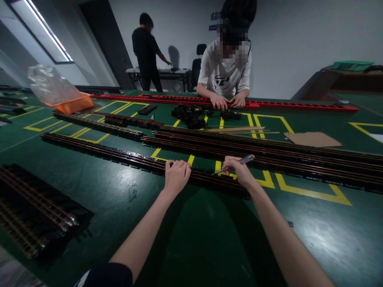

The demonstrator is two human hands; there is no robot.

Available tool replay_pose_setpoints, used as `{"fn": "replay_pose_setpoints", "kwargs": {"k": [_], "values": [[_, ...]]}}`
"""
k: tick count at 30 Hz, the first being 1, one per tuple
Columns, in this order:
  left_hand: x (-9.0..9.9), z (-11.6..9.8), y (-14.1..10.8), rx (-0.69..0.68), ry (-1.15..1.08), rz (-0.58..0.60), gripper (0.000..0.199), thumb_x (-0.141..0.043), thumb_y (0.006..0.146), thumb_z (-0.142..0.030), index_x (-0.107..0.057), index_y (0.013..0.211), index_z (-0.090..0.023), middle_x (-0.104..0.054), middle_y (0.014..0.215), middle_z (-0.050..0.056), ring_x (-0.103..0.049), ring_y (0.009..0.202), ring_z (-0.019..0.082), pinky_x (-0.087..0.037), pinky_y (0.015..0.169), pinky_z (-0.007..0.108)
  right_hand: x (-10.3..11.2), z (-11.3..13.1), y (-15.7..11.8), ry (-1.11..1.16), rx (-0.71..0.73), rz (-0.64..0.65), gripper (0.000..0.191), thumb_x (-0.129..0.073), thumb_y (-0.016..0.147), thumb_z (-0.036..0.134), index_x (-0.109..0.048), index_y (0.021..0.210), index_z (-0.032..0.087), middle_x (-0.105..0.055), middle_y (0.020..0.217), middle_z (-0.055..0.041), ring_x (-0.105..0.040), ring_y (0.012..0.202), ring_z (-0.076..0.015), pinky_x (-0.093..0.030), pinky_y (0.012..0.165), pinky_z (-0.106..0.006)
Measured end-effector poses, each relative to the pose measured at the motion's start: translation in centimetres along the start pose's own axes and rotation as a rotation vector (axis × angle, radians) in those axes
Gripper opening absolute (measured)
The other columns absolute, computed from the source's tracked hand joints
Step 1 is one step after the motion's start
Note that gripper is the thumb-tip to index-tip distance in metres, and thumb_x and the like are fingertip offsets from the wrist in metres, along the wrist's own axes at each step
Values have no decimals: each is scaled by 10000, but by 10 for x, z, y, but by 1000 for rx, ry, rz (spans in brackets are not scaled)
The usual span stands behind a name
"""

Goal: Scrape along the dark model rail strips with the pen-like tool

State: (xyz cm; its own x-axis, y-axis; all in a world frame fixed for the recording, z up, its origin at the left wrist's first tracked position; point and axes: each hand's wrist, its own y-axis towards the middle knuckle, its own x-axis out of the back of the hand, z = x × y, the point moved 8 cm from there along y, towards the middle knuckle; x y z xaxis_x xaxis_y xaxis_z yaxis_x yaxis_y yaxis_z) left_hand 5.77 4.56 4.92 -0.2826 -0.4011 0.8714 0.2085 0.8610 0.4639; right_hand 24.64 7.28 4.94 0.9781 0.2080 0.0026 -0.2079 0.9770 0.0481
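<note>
A long black track-like strip (119,156) with copper-coloured lines along it lies slantwise on the green table. My left hand (177,175) is closed over this strip, its fingers bent across the top and far edge. In my right hand (237,170) is a slim screwdriver (245,159) with a clear handle, gripped between thumb and fingers. Its thin metal shaft points down to the left, the tip close to the strip's right part. Whether the tip touches the strip I cannot tell.
More black strips (284,157) lie just beyond my hands, and a stack of shorter ones (36,211) is at the left. Black parts (188,115), a cardboard piece (312,139) and an orange bin (73,104) are farther back. A person (226,71) works across the table behind a red rail (299,105).
</note>
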Motion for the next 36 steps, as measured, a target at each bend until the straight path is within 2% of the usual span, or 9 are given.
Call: {"fn": "replay_pose_setpoints", "kwargs": {"k": [6,16,19,23,25,36], "values": [[-1,0,-1,-8,19,-11,330,-326,919,-219,-642,831,-188,-692,857,29,-599,833,183,-294,904,398,8,-10,3,104,-2,-64,185,-510,573,213,-466,396,180,-422,405,23,-375,388,-81,-289,449,-251],[2,-3,-4,-29,33,-65,283,-367,911,-205,-642,846,-190,-696,866,20,-605,832,181,-303,884,397,6,-6,2,101,-1,-67,186,-520,569,235,-480,401,168,-428,420,21,-402,396,-76,-308,446,-238],[3,-14,-6,-67,2,-82,262,-385,912,-216,-645,897,-190,-698,929,19,-611,872,177,-301,909,397,6,-5,1,97,-3,-67,189,-520,569,232,-477,397,168,-427,425,20,-410,401,-77,-310,447,-235],[-2,-44,-11,-196,-61,-53,267,-386,919,-242,-639,978,-178,-693,1004,22,-608,940,169,-309,941,385,6,-5,1,94,6,-72,188,-521,567,227,-479,394,166,-424,421,21,-403,396,-74,-310,449,-236],[-5,-52,-11,-194,-79,-32,283,-372,925,-251,-635,998,-176,-691,1010,28,-604,954,173,-333,915,379,6,-5,1,93,3,-73,189,-524,569,226,-479,396,166,-428,423,21,-404,399,-75,-308,449,-235],[-7,-51,-6,-164,-76,27,302,-350,939,-277,-636,985,-192,-678,977,20,-588,927,169,-348,853,363,7,-6,2,53,25,-58,194,-512,598,226,-478,415,172,-437,417,22,-395,406,-78,-305,468,-244]]}}
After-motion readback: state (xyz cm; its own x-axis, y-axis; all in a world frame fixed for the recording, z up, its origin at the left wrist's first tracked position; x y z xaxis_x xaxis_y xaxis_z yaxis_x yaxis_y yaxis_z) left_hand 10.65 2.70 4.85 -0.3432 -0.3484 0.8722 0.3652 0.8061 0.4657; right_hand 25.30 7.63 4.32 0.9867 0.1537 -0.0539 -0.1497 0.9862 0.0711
